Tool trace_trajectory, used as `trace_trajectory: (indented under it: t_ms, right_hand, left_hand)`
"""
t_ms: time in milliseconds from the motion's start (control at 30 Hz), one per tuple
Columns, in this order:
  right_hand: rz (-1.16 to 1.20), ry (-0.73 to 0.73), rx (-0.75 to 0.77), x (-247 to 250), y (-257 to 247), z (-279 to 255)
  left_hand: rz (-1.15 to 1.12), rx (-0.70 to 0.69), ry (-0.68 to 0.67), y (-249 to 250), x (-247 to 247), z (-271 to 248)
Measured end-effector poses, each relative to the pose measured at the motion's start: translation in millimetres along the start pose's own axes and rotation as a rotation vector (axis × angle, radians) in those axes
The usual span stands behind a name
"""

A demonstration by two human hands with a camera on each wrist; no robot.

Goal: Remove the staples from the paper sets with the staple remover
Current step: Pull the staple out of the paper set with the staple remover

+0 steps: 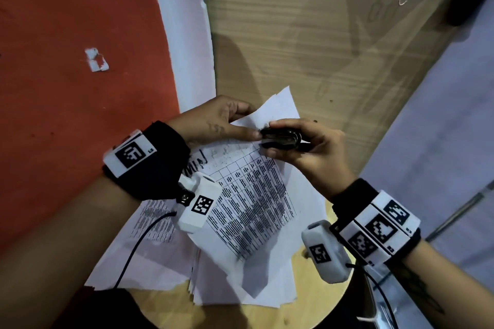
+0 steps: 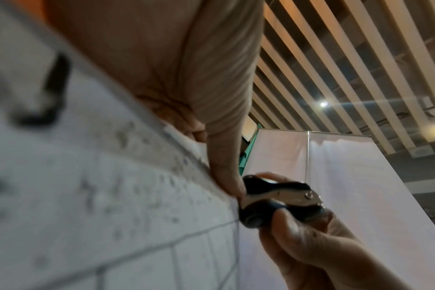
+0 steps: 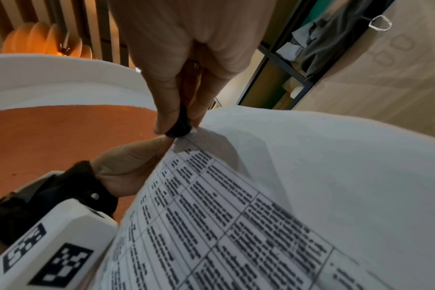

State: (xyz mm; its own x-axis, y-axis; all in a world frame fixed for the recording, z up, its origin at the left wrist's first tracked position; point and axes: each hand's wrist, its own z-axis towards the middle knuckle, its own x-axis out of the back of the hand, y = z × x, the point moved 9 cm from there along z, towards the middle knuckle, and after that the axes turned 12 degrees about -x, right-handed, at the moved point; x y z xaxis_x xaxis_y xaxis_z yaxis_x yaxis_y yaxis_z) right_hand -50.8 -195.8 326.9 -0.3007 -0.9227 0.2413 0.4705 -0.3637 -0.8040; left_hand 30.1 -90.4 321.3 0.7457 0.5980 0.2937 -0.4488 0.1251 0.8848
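Loose white sheets [image 1: 149, 270] lie fanned on a round pale wooden table [image 1: 315, 299]. Above them a printed paper set [image 1: 254, 203], gridded with dark text, is lifted at its top corner, pinched by the left hand [image 1: 213, 123]. The right hand [image 1: 307, 152] squeezes a black-and-metal staple remover [image 1: 280, 139] against that corner. Beyond stands a cardboard panel [image 1: 320, 35].

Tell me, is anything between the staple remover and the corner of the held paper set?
Nothing visible. The right hand holds the staple remover right at the paper set corner, beside the left hand thumb pinching there. The staple itself is hidden.
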Motion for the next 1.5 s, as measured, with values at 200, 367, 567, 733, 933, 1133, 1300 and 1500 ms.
trace_trajectory:
  t_ms: [200, 367, 567, 733, 933, 1133, 1300, 1500]
  right_hand:
    - [0.207, -0.007, -0.107, 0.6, 8.0, -1.1]
    - [0.239, -0.002, -0.144, -1.3, 12.0, -1.3]
    - [-0.037, 0.038, 0.007, -0.8, -5.3, 1.8]
    - [-0.101, 0.105, 0.019, 7.0, -13.5, 4.8]
    - [-0.191, 0.194, -0.112, 21.1, 20.5, -2.2]
    - [-0.296, 0.232, -0.386, 46.3, 101.2, -15.0]
    - [-0.327, 0.070, -0.669, 39.5, 156.8, -35.9]
    - [0.001, -0.132, -0.774, -2.0, 159.2, -15.5]
  left_hand:
    - [-0.113, 0.010, 0.081, -7.6, 1.1, -0.2]
    - [-0.127, 0.024, 0.121, -8.0, 2.3, -1.9]
    - [0.030, -0.024, 0.155, -1.4, 9.0, -4.0]
    - [0.138, -0.028, 0.152, -7.7, 6.6, -5.8]
    - [0.103, 0.033, 0.209, -19.3, 19.6, -11.1]
    - [0.333, 0.114, 0.206, -36.6, 46.8, -16.4]
    - [0.442, 0.176, 0.074, -51.2, 56.6, -18.7]
    - [0.591, 0.151, -0.060, -52.5, 52.7, -6.9]
